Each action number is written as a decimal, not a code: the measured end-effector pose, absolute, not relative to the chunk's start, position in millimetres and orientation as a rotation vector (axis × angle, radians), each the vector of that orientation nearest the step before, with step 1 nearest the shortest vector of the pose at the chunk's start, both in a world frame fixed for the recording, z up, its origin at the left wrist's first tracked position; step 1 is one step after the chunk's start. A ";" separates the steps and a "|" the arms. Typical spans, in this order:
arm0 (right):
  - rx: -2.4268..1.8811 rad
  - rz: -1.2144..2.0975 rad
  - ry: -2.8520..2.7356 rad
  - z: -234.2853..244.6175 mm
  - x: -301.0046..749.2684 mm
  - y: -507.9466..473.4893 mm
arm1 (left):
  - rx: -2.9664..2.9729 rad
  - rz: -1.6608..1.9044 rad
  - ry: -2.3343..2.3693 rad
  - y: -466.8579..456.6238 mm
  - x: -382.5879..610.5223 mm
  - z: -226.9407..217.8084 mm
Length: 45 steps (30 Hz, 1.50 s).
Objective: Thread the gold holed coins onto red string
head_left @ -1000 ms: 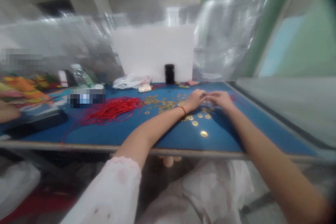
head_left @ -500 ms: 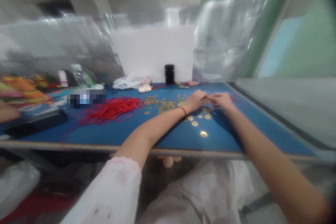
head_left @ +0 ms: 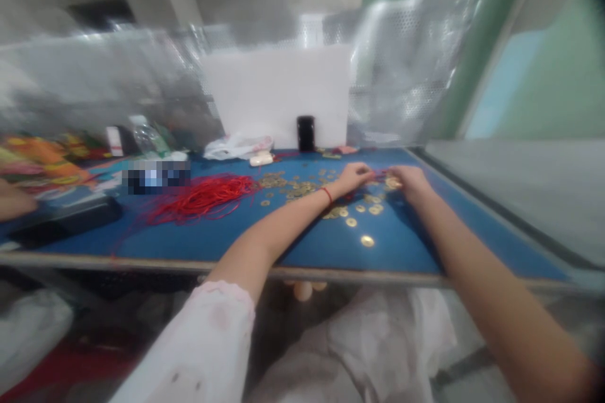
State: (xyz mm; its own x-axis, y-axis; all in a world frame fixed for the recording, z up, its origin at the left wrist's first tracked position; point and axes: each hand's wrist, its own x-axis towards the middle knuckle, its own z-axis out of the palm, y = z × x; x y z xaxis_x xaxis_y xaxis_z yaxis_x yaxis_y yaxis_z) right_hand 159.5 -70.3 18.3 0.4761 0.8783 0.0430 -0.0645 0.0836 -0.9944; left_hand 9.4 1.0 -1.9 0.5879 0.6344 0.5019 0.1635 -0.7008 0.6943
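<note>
Drawn apart, pinching cord (head_left: 379, 174) in left hand (head_left: 353, 179), coin (head_left: 392, 182) in right hand (head_left: 412, 181).
Best to pull gently, evenly.

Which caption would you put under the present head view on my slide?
Left hand and right hand, red strand between them, above a blue table scattered with gold-coloured discs.

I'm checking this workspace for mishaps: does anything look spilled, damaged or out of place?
No clear damage shows through the blur. One shiny, round, gold-coloured disc lies apart from the scattered brassy discs, nearer the front edge of the blue tabletop; a thin red strand strays from the red cord bundle.
</note>
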 end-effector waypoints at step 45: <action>-1.508 0.099 -1.853 16.9 162.8 -70.5 | 1.353 0.795 0.449 -1.0 5.6 6.6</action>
